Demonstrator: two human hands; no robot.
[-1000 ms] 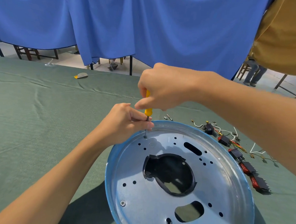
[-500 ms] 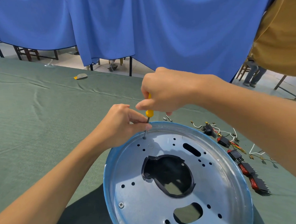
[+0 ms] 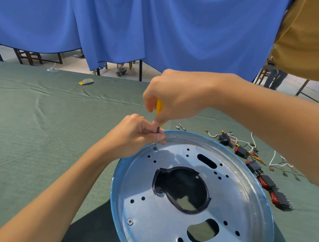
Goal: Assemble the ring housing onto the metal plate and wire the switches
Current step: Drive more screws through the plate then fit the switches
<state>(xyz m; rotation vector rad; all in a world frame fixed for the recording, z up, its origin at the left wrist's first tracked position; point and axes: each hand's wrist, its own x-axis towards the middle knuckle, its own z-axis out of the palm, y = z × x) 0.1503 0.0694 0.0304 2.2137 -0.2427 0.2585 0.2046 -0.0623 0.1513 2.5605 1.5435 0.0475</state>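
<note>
A round metal plate (image 3: 235,196) with a blue rim lies on the green cloth. The black ring housing (image 3: 205,200) shows through its central opening. My right hand (image 3: 174,96) grips the yellow handle of a screwdriver (image 3: 159,107), held upright over the plate's far left edge. Its tip stands on a screw (image 3: 155,147) there. My left hand (image 3: 135,135) pinches the screwdriver's dark shaft just above the screw. Another screw (image 3: 130,221) sits flush at the plate's near left.
Several red and black switches (image 3: 265,182) with white wires lie in a row right of the plate. Two loose screws (image 3: 180,127) lie beyond its far rim. A small grey and yellow object (image 3: 86,81) rests far back left. Blue curtains hang behind the table.
Both hands stay on the screwdriver at the same screw. My right hand's fingers have shifted round the handle. The view has shifted slightly.
</note>
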